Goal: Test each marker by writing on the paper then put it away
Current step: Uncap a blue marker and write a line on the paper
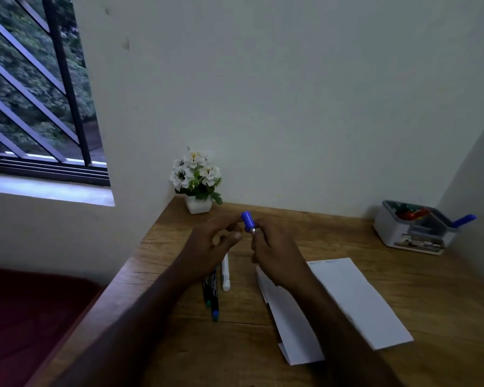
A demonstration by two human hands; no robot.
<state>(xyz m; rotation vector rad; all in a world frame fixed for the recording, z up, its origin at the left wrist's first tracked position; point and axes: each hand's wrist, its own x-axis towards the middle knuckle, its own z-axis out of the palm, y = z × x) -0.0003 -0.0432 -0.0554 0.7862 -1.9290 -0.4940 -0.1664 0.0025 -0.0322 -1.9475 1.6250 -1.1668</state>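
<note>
My right hand (pixel 274 255) grips a marker whose blue cap (pixel 247 220) sticks up above the fingers, over the middle of the wooden desk (pixel 263 325). My left hand (pixel 211 244) hovers just left of the cap with loosely curled fingers close to it; whether they touch it is unclear. Below my hands lie a white marker (pixel 225 272) and two dark markers (pixel 211 294) side by side. White paper (pixel 355 300) with faint marks at its top lies to the right, partly hidden by my right forearm.
A grey desk organiser (pixel 415 231) at the back right holds a blue-capped marker (pixel 464 220) and small items. A white flower pot (pixel 197 180) stands against the wall. A barred window (pixel 34 88) is at the left, with the desk's left edge dropping to a dark red floor.
</note>
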